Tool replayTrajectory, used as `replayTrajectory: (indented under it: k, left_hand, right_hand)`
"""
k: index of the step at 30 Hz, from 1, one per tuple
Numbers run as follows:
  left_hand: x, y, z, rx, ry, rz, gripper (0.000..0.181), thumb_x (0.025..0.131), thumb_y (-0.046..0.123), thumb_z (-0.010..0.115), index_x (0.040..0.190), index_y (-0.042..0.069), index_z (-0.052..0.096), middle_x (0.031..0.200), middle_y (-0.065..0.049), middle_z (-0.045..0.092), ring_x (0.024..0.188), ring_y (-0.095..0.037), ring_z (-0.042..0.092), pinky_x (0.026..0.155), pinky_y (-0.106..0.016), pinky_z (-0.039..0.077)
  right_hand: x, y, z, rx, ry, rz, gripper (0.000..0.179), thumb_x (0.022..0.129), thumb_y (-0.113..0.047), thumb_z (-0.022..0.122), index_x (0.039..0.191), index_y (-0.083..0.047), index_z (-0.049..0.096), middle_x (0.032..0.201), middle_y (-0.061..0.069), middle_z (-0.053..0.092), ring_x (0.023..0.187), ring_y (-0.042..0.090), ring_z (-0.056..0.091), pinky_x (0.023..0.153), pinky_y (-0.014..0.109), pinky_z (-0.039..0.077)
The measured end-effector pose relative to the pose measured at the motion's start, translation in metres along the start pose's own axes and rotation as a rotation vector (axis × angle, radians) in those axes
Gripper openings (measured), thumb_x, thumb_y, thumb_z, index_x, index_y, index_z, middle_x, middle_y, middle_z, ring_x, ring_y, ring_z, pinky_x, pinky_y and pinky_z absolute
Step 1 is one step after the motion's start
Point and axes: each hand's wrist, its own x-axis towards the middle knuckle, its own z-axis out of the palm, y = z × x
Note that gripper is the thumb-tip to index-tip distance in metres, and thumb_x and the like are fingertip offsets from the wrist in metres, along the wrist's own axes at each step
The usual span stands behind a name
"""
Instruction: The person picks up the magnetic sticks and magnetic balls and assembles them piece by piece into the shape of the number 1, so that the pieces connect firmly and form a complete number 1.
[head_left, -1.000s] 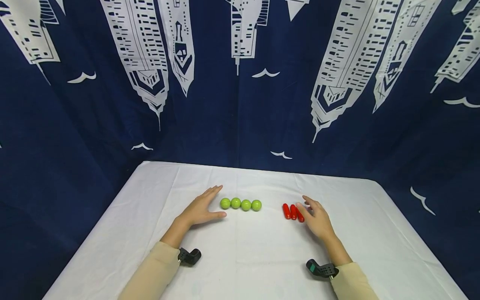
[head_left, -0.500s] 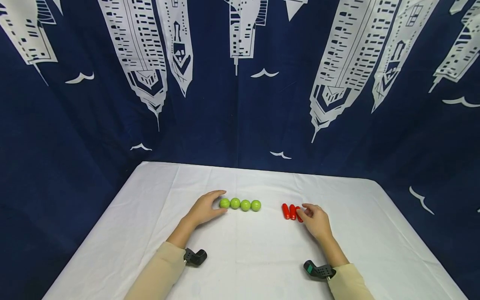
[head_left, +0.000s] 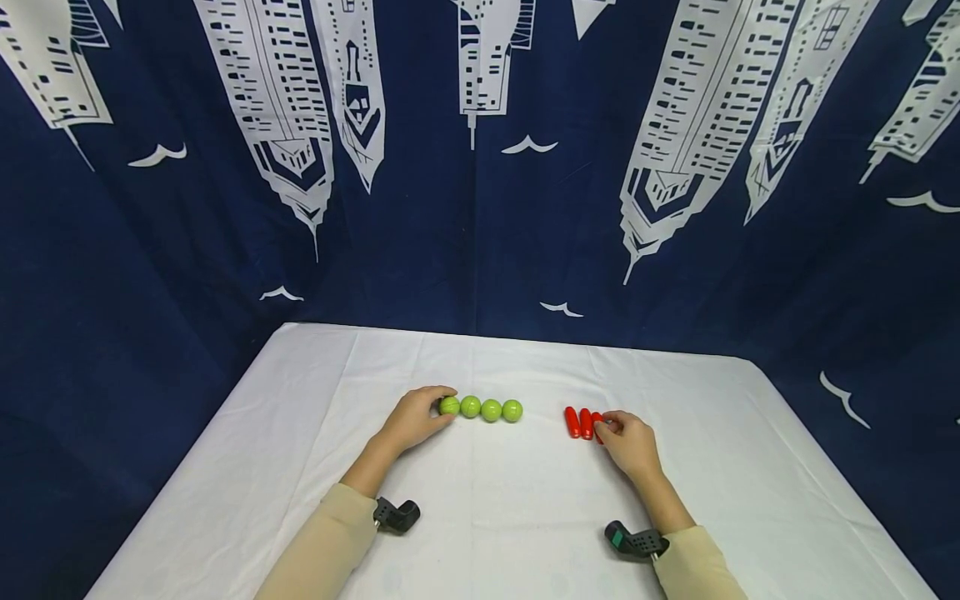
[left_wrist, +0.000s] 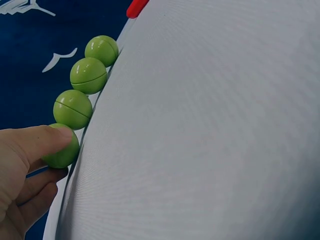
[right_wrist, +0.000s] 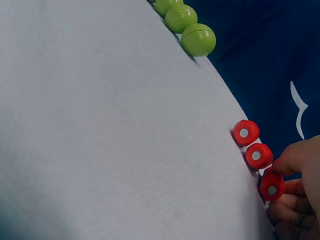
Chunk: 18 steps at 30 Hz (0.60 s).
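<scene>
Several glossy green balls with a seam line stand in a row on the white-covered table (head_left: 480,517). At the row's left end my left hand (head_left: 412,419) pinches the outermost green ball (left_wrist: 64,154), thumb on the near side and fingers behind it. Its neighbour, another green ball (left_wrist: 73,109), sits close by. To the right lie three short red cylinders side by side, each with a pale round spot on its end. My right hand (head_left: 632,447) pinches the rightmost red cylinder (right_wrist: 272,188) between thumb and fingers; the middle red cylinder (right_wrist: 258,156) is just beside it.
A dark blue curtain (head_left: 420,258) printed with white buildings and birds hangs behind the table's far edge. Black wrist cameras sit on both forearms, the left camera (head_left: 397,516) and the right camera (head_left: 636,542). White cloth separates the balls from the red cylinders.
My left hand has moved right and its fingers have closed round the end ball. The right hand's fingers have drawn together on the rightmost red cylinder. Balls and cylinders stay in place.
</scene>
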Motion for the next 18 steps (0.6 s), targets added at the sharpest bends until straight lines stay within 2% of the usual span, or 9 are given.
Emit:
replayTrajectory:
  k: [5, 12, 18]
  left_hand:
    - [-0.001, 0.000, 0.000, 0.007, 0.001, -0.011, 0.039, 0.082, 0.013, 0.079, 0.119, 0.007, 0.067, 0.110, -0.007, 0.069, 0.094, -0.020, 0.064, 0.086, -0.039, 0.051]
    - [-0.001, -0.004, 0.000, -0.027, 0.009, -0.006, 0.037, 0.082, 0.012, 0.079, 0.117, 0.005, 0.067, 0.110, -0.009, 0.069, 0.093, -0.022, 0.066, 0.083, -0.038, 0.053]
    - [-0.002, -0.004, -0.001, -0.108, 0.006, -0.041, 0.037, 0.082, 0.012, 0.079, 0.116, 0.004, 0.067, 0.112, -0.010, 0.069, 0.096, -0.023, 0.068, 0.084, -0.033, 0.055]
  right_hand:
    - [0.003, -0.003, -0.005, -0.027, -0.081, 0.030, 0.030, 0.089, -0.015, 0.061, 0.103, 0.010, 0.066, 0.070, 0.006, 0.056, 0.067, 0.022, 0.050, 0.058, 0.030, 0.039]
    - [0.007, -0.010, -0.016, -0.059, -0.196, 0.063, 0.029, 0.086, -0.013, 0.064, 0.101, 0.011, 0.064, 0.075, 0.009, 0.059, 0.069, 0.023, 0.053, 0.060, 0.030, 0.044]
    - [0.010, -0.008, -0.019, -0.021, -0.226, 0.108, 0.030, 0.085, -0.015, 0.067, 0.098, 0.011, 0.063, 0.074, 0.009, 0.060, 0.063, 0.018, 0.054, 0.055, 0.027, 0.046]
